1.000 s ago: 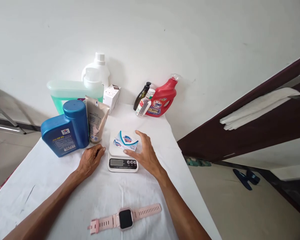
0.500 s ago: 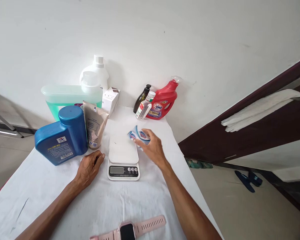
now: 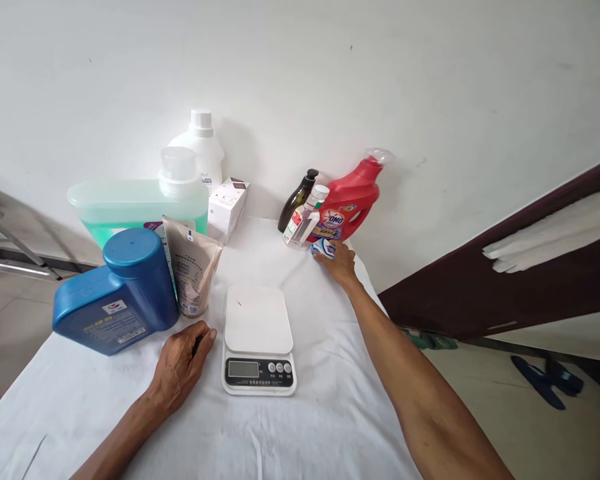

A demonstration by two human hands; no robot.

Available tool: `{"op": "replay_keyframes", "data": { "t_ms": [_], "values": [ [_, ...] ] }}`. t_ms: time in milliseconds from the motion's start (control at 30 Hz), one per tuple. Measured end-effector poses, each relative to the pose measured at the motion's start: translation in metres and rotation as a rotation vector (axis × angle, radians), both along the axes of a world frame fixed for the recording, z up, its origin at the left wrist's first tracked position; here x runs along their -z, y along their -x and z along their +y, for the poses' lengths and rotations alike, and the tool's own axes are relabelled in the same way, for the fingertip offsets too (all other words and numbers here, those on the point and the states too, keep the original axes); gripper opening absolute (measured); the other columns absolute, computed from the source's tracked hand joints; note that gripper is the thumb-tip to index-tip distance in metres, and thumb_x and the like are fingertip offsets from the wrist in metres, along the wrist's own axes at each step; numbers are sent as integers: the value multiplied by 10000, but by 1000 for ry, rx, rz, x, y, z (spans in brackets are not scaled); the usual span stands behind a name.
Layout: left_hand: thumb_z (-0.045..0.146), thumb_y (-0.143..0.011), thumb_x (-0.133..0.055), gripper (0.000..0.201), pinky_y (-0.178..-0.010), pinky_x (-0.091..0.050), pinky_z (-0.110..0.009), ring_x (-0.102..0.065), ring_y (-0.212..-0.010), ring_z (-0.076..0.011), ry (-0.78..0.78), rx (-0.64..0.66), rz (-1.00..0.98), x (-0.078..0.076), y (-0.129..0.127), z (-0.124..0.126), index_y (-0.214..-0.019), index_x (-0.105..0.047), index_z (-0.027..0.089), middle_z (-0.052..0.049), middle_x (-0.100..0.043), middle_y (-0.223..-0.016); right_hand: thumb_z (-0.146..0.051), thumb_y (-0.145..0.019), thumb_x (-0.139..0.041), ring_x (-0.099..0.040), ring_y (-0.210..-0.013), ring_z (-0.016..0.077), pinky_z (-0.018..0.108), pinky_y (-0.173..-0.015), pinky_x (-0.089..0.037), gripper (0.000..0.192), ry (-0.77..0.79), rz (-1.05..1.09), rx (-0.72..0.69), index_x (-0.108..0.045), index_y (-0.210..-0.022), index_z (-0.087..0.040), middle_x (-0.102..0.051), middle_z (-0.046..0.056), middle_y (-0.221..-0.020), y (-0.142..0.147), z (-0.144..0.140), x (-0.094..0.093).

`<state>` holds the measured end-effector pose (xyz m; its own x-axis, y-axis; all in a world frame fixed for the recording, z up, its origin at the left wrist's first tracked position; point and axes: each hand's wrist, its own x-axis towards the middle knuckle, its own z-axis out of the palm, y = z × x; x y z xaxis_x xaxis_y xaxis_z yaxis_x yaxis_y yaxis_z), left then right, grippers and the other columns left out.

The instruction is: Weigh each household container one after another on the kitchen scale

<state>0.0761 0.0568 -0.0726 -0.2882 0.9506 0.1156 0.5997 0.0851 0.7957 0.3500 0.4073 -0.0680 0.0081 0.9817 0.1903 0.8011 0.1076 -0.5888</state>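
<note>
At the far right of the table my right hand (image 3: 341, 261) is closed around a small blue-and-white soap box (image 3: 323, 249), which sits low in front of the red detergent bottle (image 3: 353, 200). A clear bottle with a white cap (image 3: 305, 219) stands just left of the soap box. My left hand (image 3: 183, 360) rests on the cloth with its fingers curled in, and nothing shows in it. Right of that hand lies a white kitchen scale (image 3: 259, 320) with a bare platform and a blank-looking display.
On the left stand a blue jug (image 3: 125, 293), a beige tube (image 3: 193, 267), a green-liquid bottle (image 3: 120, 200), a white bottle (image 3: 200, 147) and a white box (image 3: 227, 210). A dark pump bottle (image 3: 297, 200) leans near the wall. Slippers (image 3: 540, 380) lie on the floor.
My right hand has carried the soap box from beside the scale's platform to the far right, near the red bottle. My left hand stays put. The view has shifted, and the pink watch is out of sight.
</note>
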Motion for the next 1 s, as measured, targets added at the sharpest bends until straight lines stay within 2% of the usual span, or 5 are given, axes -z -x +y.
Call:
{"op": "replay_keyframes", "data": {
  "t_ms": [167, 267, 367, 600, 1000],
  "values": [
    [510, -1026, -396, 454, -566, -304, -271, -400, -561, -118, 14, -4, 4, 0, -1, 0, -679, -370, 219, 41, -415, -614, -498, -726, -842, -406, -1379, 466, 642, -1108, -339, 745, -230, -104, -29, -573, -1335, -163, -532, 244, -1441, 24, -31, -21],
    [522, -1021, -401, 458, -569, -305, -273, -405, -565, -120, 22, -10, 11, 1, 0, 0, -679, -362, 220, 38, -416, -617, -406, -875, -723, -500, -1278, 376, 553, -1122, -365, 408, -404, -88, -297, -624, -1195, -174, -618, 192, -1283, 72, -57, -50],
    [533, -1020, -397, 462, -575, -310, -273, -415, -570, -122, 24, -10, 9, 2, 0, 0, -681, -360, 221, 38, -413, -618, -477, -891, -712, -515, -1277, 336, 483, -1106, -406, 487, -307, 49, -457, -579, -1252, -180, -590, 174, -1337, 146, -75, -80],
    [533, -1027, -380, 458, -590, -322, -278, -449, -589, -130, 8, 10, -24, 3, 0, 1, -691, -373, 223, 27, -448, -635, -525, -797, -785, -334, -1430, 371, 512, -1116, -373, 876, -54, 133, -291, -355, -1466, -159, -319, 219, -1606, 281, -86, -113],
    [458, -1031, -391, 411, -601, -303, -296, -456, -577, -144, -14, 5, -22, 3, 0, -1, -691, -367, 228, 11, -503, -636, -271, -722, -686, -415, -1366, 455, 663, -1049, -422, 654, -56, 183, -190, -424, -1315, -188, -406, 236, -1478, 258, -70, -97]
  ]
}}
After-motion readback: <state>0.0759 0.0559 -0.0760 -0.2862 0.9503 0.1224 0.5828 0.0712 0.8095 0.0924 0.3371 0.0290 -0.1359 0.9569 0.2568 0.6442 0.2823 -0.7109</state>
